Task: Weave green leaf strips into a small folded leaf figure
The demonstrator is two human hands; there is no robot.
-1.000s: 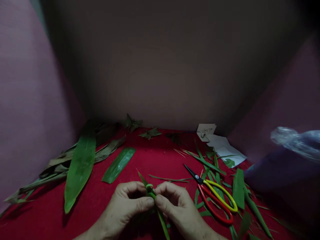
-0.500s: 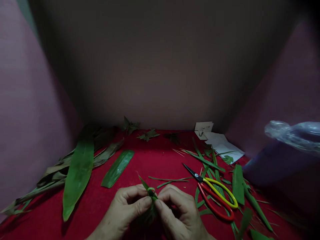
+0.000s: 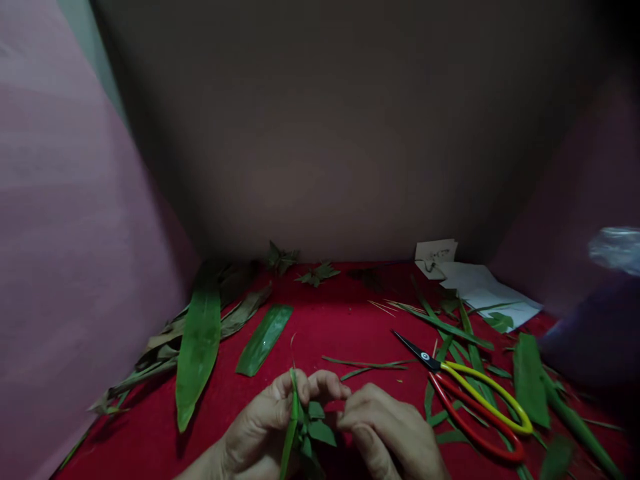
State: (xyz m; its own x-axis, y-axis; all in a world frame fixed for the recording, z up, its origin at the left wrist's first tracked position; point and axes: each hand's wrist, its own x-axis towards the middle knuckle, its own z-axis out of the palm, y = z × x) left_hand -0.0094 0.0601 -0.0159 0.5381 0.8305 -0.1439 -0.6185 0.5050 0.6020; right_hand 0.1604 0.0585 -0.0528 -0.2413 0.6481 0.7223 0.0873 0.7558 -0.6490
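At six o'clock in view, the folded leaf is pinched by the left hand, likely to keep its folds. The right hand curls just beside; whether pinching anything, I cannot tell. Scissors lie toward four o'clock, handles nearest, presumably for reach.

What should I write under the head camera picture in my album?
Left hand holding a green leaf bundle, right hand close by, scissors lying among leaf strips.

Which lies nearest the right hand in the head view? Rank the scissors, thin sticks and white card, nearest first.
1. Scissors, just right of the right hand.
2. Thin sticks, ahead, farther back.
3. White card, farthest back, to the right.
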